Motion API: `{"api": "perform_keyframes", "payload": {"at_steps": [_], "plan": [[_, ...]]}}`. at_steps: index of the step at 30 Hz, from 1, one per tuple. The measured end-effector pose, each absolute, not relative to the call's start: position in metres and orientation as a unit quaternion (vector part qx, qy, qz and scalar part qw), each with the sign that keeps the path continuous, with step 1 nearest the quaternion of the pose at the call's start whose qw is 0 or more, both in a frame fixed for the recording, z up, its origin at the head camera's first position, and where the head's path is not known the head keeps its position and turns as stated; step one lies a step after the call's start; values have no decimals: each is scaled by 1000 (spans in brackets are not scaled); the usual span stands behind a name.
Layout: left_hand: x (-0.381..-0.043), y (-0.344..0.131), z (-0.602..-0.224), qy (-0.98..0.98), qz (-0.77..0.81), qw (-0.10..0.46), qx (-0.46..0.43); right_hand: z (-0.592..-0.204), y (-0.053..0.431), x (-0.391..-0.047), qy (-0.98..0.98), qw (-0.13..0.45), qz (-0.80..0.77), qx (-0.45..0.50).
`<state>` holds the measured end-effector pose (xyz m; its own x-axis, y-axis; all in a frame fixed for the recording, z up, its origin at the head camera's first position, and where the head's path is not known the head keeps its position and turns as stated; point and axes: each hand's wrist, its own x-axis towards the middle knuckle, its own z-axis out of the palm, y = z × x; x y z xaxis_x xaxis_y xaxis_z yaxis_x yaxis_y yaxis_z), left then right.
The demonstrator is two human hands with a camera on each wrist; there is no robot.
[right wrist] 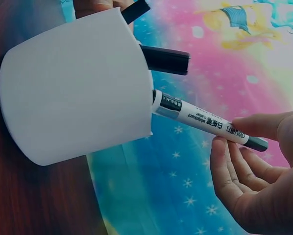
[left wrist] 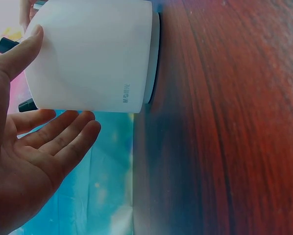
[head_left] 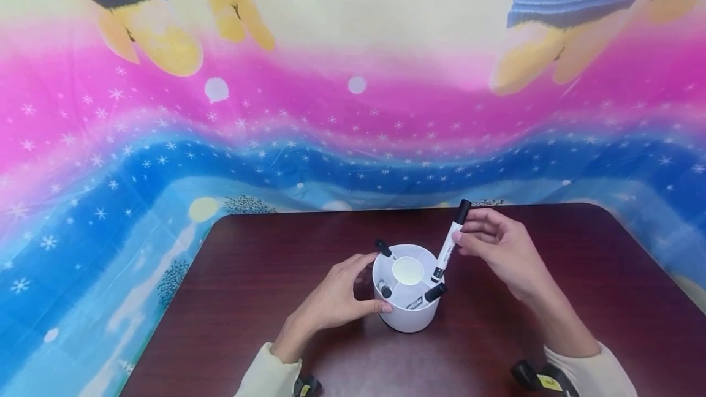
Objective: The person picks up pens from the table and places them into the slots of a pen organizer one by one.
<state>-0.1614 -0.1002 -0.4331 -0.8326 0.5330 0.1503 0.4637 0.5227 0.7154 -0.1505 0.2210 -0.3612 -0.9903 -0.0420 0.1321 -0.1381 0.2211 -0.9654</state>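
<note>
A white round pen holder [head_left: 407, 321] with a central cup and divided outer sections stands on the table. My left hand [head_left: 343, 293] holds its left side, thumb at the near rim and fingers round the far side. Between thumb and fingers, my right hand [head_left: 504, 253] pinches a white whiteboard marker [head_left: 448, 247] near its upper black end. The marker leans over the holder's right side, its lower black end right at the rim. In the right wrist view, "whiteboard marker" and "BLACK" are printed on the marker [right wrist: 203, 118].
Black-ended markers stick out of the holder at the back left [head_left: 382, 247], the near left [head_left: 385, 290] and the near right [head_left: 435, 292]. The dark reddish wooden table [head_left: 265, 274] has rounded far corners. A colourful printed cloth [head_left: 309, 109] hangs behind it.
</note>
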Motion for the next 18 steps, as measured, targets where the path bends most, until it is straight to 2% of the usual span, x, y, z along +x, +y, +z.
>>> {"api": "perform_keyframes", "payload": {"at_steps": [18], "plan": [[-161, -100, -433, 871, 398, 47, 284, -377, 211, -156, -806, 6, 590, 52]]}}
